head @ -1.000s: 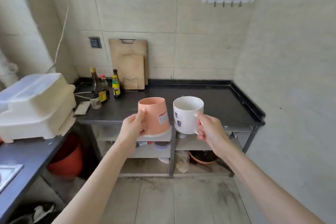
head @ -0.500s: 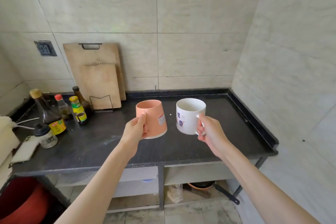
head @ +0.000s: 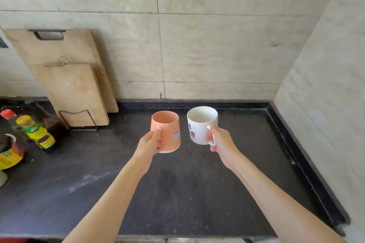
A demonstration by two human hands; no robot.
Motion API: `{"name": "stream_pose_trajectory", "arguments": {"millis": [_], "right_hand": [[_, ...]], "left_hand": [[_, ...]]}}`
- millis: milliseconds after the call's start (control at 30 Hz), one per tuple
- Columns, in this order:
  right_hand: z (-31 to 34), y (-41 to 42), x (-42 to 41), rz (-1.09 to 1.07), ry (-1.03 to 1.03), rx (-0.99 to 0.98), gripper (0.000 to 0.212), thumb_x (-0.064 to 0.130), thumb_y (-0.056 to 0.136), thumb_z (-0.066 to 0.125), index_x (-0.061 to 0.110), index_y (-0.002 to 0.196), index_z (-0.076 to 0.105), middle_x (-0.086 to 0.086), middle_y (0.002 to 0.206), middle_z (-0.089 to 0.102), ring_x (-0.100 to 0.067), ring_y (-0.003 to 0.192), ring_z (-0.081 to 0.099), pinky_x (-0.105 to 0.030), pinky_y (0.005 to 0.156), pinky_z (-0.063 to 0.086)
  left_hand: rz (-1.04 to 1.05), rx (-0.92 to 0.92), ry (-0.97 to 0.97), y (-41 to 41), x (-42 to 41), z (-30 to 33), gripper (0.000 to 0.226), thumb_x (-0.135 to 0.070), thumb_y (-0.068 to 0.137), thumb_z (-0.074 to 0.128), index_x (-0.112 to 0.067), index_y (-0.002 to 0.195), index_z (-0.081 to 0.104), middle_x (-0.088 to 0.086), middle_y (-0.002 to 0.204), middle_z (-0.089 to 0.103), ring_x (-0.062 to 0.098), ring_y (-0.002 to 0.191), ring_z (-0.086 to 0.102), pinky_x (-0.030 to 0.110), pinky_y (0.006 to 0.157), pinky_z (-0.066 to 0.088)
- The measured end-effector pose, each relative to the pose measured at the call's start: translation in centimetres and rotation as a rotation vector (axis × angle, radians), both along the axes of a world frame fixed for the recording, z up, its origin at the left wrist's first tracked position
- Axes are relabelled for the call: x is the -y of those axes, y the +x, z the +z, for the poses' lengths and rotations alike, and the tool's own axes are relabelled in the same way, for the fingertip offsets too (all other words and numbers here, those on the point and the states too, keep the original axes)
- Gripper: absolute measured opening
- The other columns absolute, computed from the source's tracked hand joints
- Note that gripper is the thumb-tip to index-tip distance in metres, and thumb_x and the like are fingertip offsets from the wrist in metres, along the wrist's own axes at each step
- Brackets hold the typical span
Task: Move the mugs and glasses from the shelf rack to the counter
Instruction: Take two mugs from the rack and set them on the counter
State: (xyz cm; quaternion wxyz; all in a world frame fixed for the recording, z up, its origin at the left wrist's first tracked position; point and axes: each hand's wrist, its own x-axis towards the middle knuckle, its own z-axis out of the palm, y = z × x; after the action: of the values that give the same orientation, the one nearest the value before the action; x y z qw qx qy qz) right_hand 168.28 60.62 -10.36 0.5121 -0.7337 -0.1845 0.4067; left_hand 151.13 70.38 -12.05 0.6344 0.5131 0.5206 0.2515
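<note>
My left hand point(head: 149, 144) grips a pink mug point(head: 167, 130) by its side, with the thumb up on the wall of the mug. A white mug point(head: 199, 126) with blue writing is held upright by my right hand point(head: 221, 144), fingers through its handle. Both mugs hang side by side, a small gap between them, above the middle of the dark counter point(head: 177, 193). The shelf rack is out of view.
Two wooden cutting boards point(head: 73, 77) lean on the tiled wall at the back left in a wire stand. Several sauce bottles point(head: 37, 132) stand at the left edge. A raised rim point(head: 302, 160) runs along the counter's right side by the wall.
The view has come closer and tipped down over the counter. Both hands have carried the mugs forward from the counter's front edge to above its middle.
</note>
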Motion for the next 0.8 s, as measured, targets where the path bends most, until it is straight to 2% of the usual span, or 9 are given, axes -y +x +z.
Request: {"name": "stream_pose_trajectory", "arguments": {"millis": [100,200,267,367,400,467,600,700,800], "right_hand": [[-2.3,2.7,-3.5,-0.003,-0.057,-0.041,0.027,0.024,0.088,0.04,0.013,0.063,0.04,-0.009,0.089,0.044,-0.021,0.078,0.033,-0.026,0.057,0.024],[-4.8,4.7,-7.0,0.01,-0.123,-0.048,0.029,0.023,0.088,0.041,0.012,0.062,0.045,-0.008,0.099,0.051,-0.015,0.072,0.037,-0.024,0.059,0.028],[-6.7,5.8,-9.3,0.012,-0.153,-0.056,0.033,0.024,0.09,0.04,0.012,0.061,0.049,-0.01,0.109,0.054,-0.013,0.075,0.04,-0.025,0.065,0.032],[-9.1,7.1,-12.6,0.019,-0.162,-0.096,0.026,0.022,0.088,0.042,0.014,0.065,0.052,-0.012,0.119,0.056,-0.013,0.075,0.041,-0.025,0.062,0.032],[-9.9,7.5,-13.5,0.021,-0.162,-0.103,0.025,0.023,0.087,0.042,0.014,0.067,0.053,-0.012,0.12,0.056,-0.014,0.078,0.042,-0.025,0.063,0.032],[-11.3,8.1,-15.5,0.015,-0.16,-0.109,0.025,0.024,0.087,0.042,0.011,0.073,0.058,-0.013,0.12,0.057,-0.016,0.084,0.044,-0.026,0.067,0.034],[-13.5,8.9,-18.5,-0.001,-0.165,-0.096,0.036,0.031,0.091,0.036,0.01,0.08,0.064,-0.011,0.118,0.06,-0.016,0.083,0.045,-0.026,0.063,0.035],[-14.5,9.3,-19.8,-0.03,-0.152,-0.116,0.041,0.033,0.093,0.035,0.005,0.104,0.064,-0.008,0.117,0.061,-0.017,0.088,0.047,-0.025,0.063,0.036],[-15.4,9.7,-20.7,-0.046,-0.161,-0.109,0.042,0.033,0.094,0.036,0.005,0.108,0.063,-0.005,0.113,0.061,-0.013,0.085,0.048,-0.025,0.065,0.039]], "left_hand": [[-0.003,0.005,-0.043,2.6,-2.7,-2.2,0.036,-0.046,0.092,0.044,-0.021,0.117,0.049,-0.001,0.112,0.054,0.018,0.103,0.05,0.033,0.088,0.036],[0.003,-0.001,-0.062,4.9,-5.8,-4.8,0.035,-0.049,0.092,0.042,-0.025,0.116,0.049,-0.004,0.112,0.052,0.017,0.103,0.048,0.032,0.09,0.031],[0.012,-0.022,-0.061,6.3,-8.0,-6.5,0.04,-0.048,0.092,0.042,-0.019,0.118,0.05,-0.002,0.111,0.052,0.016,0.1,0.048,0.032,0.092,0.032],[-0.006,-0.039,-0.039,7.9,-11.0,-8.9,0.045,-0.044,0.093,0.042,-0.005,0.112,0.055,0.009,0.108,0.06,0.022,0.098,0.054,0.035,0.098,0.036],[-0.016,-0.041,-0.037,8.4,-12.0,-9.7,0.044,-0.043,0.094,0.042,-0.004,0.107,0.056,0.013,0.109,0.061,0.025,0.101,0.054,0.037,0.1,0.036],[-0.043,-0.038,-0.029,9.2,-13.8,-11.2,0.036,-0.044,0.094,0.041,-0.012,0.096,0.057,0.008,0.111,0.061,0.021,0.104,0.054,0.037,0.1,0.037],[-0.076,-0.013,-0.008,10.6,-16.2,-13.5,0.037,-0.047,0.093,0.04,-0.017,0.103,0.058,0.001,0.112,0.062,0.016,0.106,0.054,0.034,0.098,0.038],[-0.076,-0.001,0.006,11.4,-17.4,-14.6,0.031,-0.048,0.092,0.041,-0.023,0.089,0.06,-0.003,0.102,0.064,0.013,0.1,0.055,0.031,0.09,0.039],[-0.047,0.008,0.013,12.0,-18.2,-15.4,0.034,-0.046,0.093,0.042,-0.023,0.07,0.053,-0.006,0.083,0.06,0.009,0.084,0.053,0.029,0.083,0.04]]}}
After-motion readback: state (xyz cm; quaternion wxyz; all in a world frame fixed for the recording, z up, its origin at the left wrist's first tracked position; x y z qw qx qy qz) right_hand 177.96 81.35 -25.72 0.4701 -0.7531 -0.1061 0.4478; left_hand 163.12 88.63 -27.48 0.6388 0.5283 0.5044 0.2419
